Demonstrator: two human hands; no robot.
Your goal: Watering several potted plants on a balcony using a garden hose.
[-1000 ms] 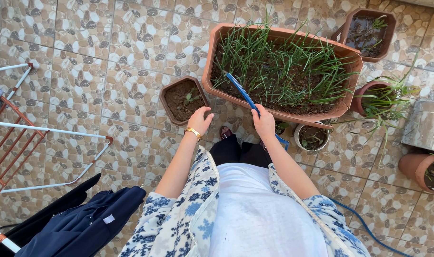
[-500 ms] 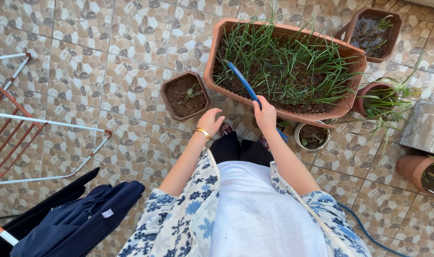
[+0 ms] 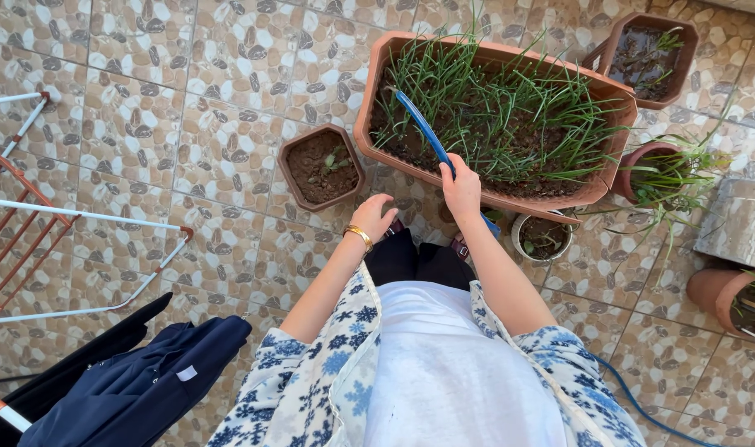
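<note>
A long terracotta planter (image 3: 369,124) full of thin green shoots stands on the patterned tiled floor (image 3: 145,99), with a small square pot (image 3: 288,165) of bare soil and one seedling just beside its left end. To the right are a dark square pot (image 3: 684,37), a round clay pot (image 3: 634,157) with a straggly plant, a small pale round pot (image 3: 518,236) tucked under the planter's near edge, and another clay pot (image 3: 713,294) at the frame's right edge next to a stone slab (image 3: 738,223). On the left a white and orange drying rack (image 3: 71,215) is spread out, and a dark blue garment (image 3: 137,389) hangs at the lower left.

The right hand (image 3: 462,189) sits over the planter's near rim, its fingers (image 3: 452,170) wrapped shut around a blue hose (image 3: 423,128). The hose rises out of the grip and slants up and left over the soil, its tip among the shoots near the planter's left end; behind the hand it drops past the small pale pot and shows again on the floor at the lower right. Whether water is flowing is hard to tell. The left hand (image 3: 374,215), with a gold bangle (image 3: 361,237) at the wrist, hangs free between the square pot and the planter, fingers loosely curled and holding nothing, apart from the hose
</note>
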